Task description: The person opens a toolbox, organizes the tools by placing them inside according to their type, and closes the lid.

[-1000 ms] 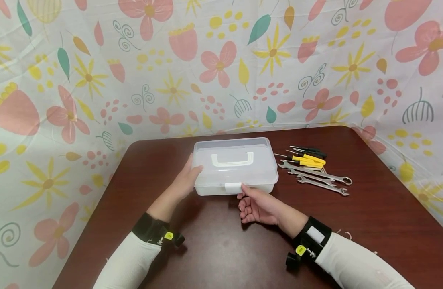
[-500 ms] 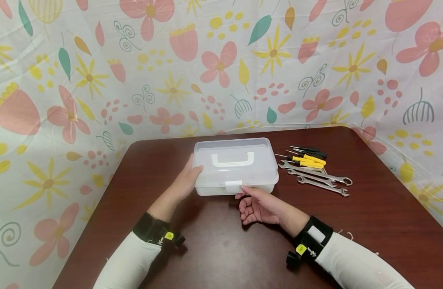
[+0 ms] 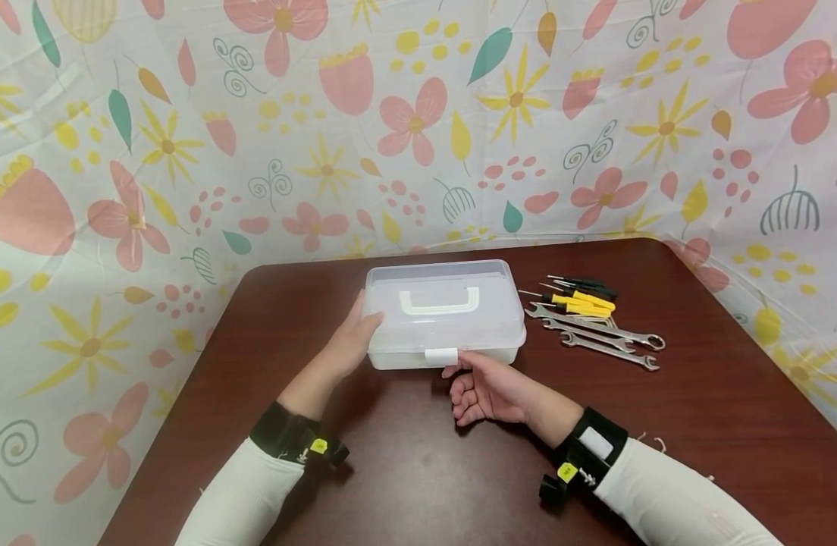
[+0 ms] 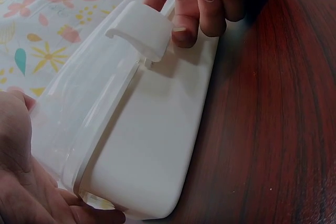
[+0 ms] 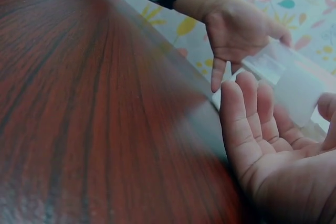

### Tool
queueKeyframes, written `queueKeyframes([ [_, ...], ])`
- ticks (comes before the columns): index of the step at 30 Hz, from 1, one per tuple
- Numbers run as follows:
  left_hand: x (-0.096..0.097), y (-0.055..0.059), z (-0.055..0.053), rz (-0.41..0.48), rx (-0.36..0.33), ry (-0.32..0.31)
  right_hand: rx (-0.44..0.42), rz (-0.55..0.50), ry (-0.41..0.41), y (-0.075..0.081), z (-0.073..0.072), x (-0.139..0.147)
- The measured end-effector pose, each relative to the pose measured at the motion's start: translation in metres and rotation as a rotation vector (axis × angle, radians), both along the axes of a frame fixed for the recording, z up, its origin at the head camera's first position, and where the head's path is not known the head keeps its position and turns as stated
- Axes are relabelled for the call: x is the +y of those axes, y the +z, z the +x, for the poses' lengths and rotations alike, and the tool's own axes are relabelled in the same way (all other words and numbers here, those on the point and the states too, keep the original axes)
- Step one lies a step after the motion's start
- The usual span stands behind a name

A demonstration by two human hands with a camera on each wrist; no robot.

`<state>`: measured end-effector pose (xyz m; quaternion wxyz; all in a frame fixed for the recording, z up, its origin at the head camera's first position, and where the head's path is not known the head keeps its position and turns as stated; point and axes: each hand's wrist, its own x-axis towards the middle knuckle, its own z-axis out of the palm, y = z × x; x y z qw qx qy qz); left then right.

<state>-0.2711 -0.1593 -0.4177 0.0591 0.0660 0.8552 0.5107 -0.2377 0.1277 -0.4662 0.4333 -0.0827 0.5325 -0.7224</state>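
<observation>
A translucent white toolbox (image 3: 384,356) with a clear lid and a white carry handle (image 3: 440,301) sits on the table. My left hand (image 3: 352,337) holds its left end, the thumb over the lid's edge and the fingers along the side. On the front, the white latch (image 4: 139,30) stands tilted outward from the wall. My right hand (image 3: 490,388) has its thumb and index finger at the latch's right end, pinching it; its other fingers are loosely curled below. In the right wrist view, the upturned palm lies before the box.
To the right of the box lie yellow-handled screwdrivers (image 3: 589,303), black-handled screwdrivers (image 3: 596,289) and several steel wrenches (image 3: 609,353). The dark red-brown table (image 3: 418,470) meets a flower-printed curtain (image 3: 418,152) behind.
The latch has tipped outward and looks shorter from above than before. My right thumb and index finger have shifted slightly with it. The left hand and the box have stayed in place.
</observation>
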Motion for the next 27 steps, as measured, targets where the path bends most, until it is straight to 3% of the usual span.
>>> queueKeyframes([
  [4,-0.001,0.000,0.000,-0.004,-0.003,0.000,0.014,0.036,-0.022,0.000,0.001,-0.002],
  [7,-0.002,-0.001,0.000,-0.003,0.000,0.003,0.073,0.093,-0.016,0.001,0.000,-0.002],
  [16,0.000,0.000,0.000,-0.013,-0.016,0.006,0.356,0.335,0.056,0.005,-0.005,0.013],
  [21,0.001,0.001,0.000,-0.014,-0.011,0.011,0.498,0.402,0.088,0.007,-0.005,0.014],
  [27,0.001,0.000,0.000,-0.009,-0.005,0.006,0.529,0.404,0.098,0.007,-0.004,0.013],
])
